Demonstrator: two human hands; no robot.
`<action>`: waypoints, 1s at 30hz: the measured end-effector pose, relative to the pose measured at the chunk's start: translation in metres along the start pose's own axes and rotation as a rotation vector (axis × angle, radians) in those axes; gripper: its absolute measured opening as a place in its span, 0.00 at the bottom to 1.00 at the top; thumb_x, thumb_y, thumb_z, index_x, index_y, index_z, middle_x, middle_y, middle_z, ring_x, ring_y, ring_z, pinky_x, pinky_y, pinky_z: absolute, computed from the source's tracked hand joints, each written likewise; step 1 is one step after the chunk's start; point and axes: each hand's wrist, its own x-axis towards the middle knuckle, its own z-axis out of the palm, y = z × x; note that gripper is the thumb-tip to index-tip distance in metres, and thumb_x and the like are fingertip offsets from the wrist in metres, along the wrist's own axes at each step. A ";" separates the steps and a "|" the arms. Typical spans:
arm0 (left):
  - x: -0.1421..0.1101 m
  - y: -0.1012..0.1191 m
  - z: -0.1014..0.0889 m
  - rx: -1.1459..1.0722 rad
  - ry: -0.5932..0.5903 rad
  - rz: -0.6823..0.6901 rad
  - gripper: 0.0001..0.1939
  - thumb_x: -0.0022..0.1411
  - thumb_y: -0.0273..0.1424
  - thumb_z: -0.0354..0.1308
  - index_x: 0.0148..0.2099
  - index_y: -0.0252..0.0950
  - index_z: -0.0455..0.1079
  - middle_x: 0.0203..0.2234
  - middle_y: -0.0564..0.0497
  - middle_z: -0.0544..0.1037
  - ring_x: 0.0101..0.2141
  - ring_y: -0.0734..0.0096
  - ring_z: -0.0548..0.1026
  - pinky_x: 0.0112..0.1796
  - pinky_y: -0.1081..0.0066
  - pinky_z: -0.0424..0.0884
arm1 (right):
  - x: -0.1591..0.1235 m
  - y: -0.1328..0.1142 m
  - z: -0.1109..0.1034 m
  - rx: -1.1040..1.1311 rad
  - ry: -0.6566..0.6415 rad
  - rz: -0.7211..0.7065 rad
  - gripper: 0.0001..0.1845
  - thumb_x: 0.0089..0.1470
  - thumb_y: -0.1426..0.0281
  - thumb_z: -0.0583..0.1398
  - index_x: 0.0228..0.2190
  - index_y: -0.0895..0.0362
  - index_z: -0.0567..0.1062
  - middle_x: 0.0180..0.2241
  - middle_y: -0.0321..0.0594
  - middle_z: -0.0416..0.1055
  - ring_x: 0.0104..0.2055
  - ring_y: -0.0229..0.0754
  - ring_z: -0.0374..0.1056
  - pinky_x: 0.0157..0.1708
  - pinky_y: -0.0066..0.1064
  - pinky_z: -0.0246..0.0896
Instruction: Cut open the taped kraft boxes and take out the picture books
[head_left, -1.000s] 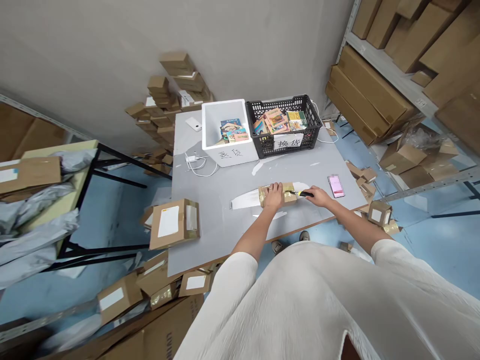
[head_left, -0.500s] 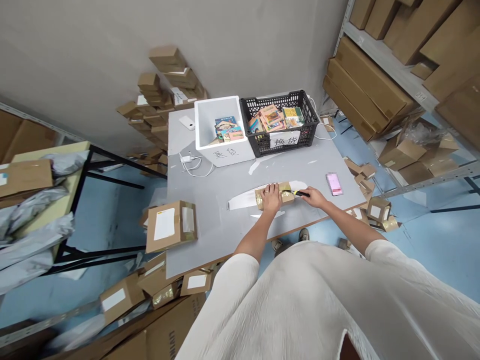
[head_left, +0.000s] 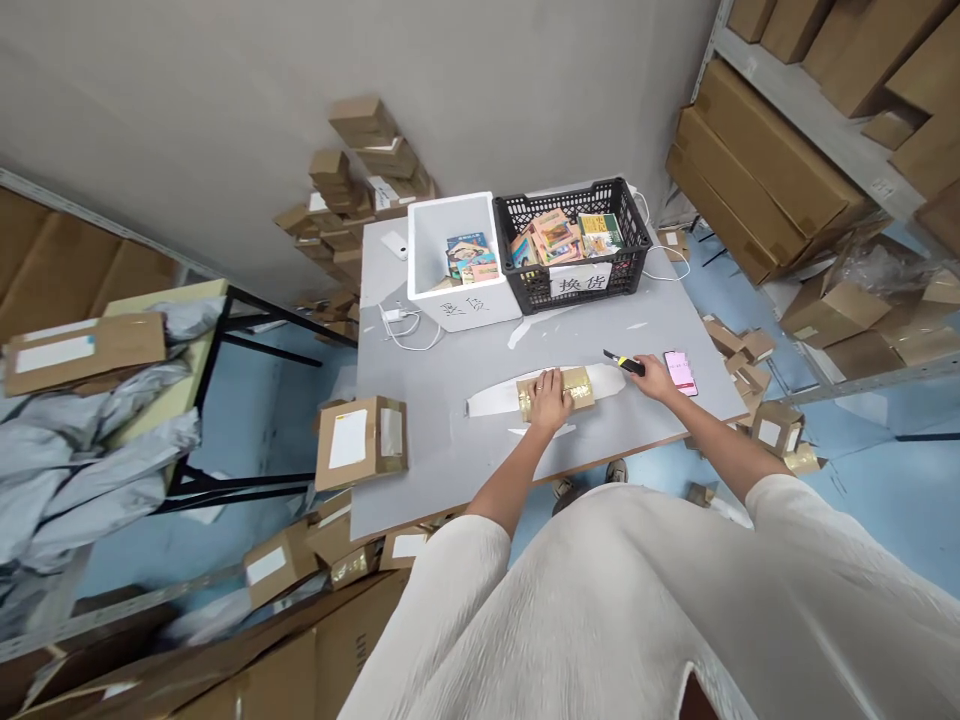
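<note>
My left hand (head_left: 551,402) lies flat on top of a small cardboard box (head_left: 580,388) wrapped with shiny tan tape, its fingers stretched across the left part. That box rests on a long white patch (head_left: 491,400) of the grey tabletop. To the right, my right hand (head_left: 654,378) is closed around a black and yellow utility knife (head_left: 624,362). The knife's tip points left, raised clear of the box. Just right of this hand, a phone with a pink screen (head_left: 680,373) lies on the table.
At the table's back stand a white foam box (head_left: 474,310) and a black plastic crate (head_left: 637,262), both holding booklets. A labelled carton (head_left: 360,445) sits at the left edge. White cables (head_left: 409,330) lie near the foam box. Shelves (head_left: 810,105) and cartons surround the table (head_left: 427,470).
My right hand has drawn the knife off the box, to the right and upward. My left hand stays on the box. The whole view has shifted slightly.
</note>
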 end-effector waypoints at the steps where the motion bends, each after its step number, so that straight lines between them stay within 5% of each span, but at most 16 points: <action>1: -0.002 -0.002 -0.002 -0.006 -0.013 0.011 0.33 0.73 0.34 0.50 0.77 0.34 0.62 0.73 0.35 0.67 0.74 0.46 0.60 0.72 0.46 0.54 | 0.003 -0.001 0.006 0.000 -0.014 0.034 0.26 0.63 0.67 0.63 0.61 0.57 0.78 0.57 0.51 0.76 0.56 0.53 0.73 0.57 0.38 0.68; 8: -0.033 -0.028 -0.026 0.032 -0.010 -0.092 0.31 0.74 0.33 0.49 0.76 0.40 0.63 0.78 0.37 0.58 0.77 0.46 0.53 0.73 0.41 0.51 | 0.016 0.010 0.053 -0.080 -0.107 0.250 0.23 0.60 0.63 0.65 0.56 0.54 0.81 0.56 0.53 0.75 0.56 0.56 0.73 0.53 0.41 0.70; 17: -0.073 -0.076 -0.028 -0.123 0.033 -0.352 0.34 0.75 0.38 0.51 0.79 0.38 0.54 0.74 0.32 0.63 0.72 0.42 0.63 0.66 0.43 0.65 | 0.013 0.038 0.079 -0.101 -0.094 0.295 0.25 0.59 0.62 0.66 0.55 0.59 0.79 0.55 0.61 0.74 0.58 0.62 0.71 0.55 0.50 0.69; 20: -0.069 -0.084 -0.023 -0.247 0.047 -0.375 0.33 0.75 0.39 0.53 0.77 0.36 0.56 0.68 0.32 0.70 0.66 0.46 0.71 0.64 0.47 0.69 | 0.012 0.017 0.076 -0.029 -0.022 0.237 0.23 0.62 0.63 0.64 0.56 0.59 0.78 0.57 0.60 0.74 0.60 0.62 0.70 0.59 0.52 0.67; 25: -0.051 -0.086 -0.011 -0.396 0.019 -0.414 0.27 0.71 0.36 0.59 0.69 0.36 0.67 0.59 0.37 0.74 0.54 0.54 0.79 0.59 0.55 0.75 | 0.007 -0.047 0.072 0.334 -0.057 -0.024 0.21 0.66 0.67 0.56 0.56 0.58 0.78 0.53 0.51 0.79 0.50 0.49 0.77 0.58 0.42 0.72; 30: -0.045 -0.083 0.000 -0.507 0.102 -0.389 0.31 0.67 0.33 0.61 0.71 0.39 0.67 0.56 0.40 0.73 0.53 0.56 0.79 0.56 0.58 0.77 | -0.005 -0.086 0.071 0.446 -0.073 -0.044 0.26 0.61 0.67 0.59 0.59 0.55 0.76 0.52 0.47 0.81 0.52 0.47 0.78 0.57 0.41 0.74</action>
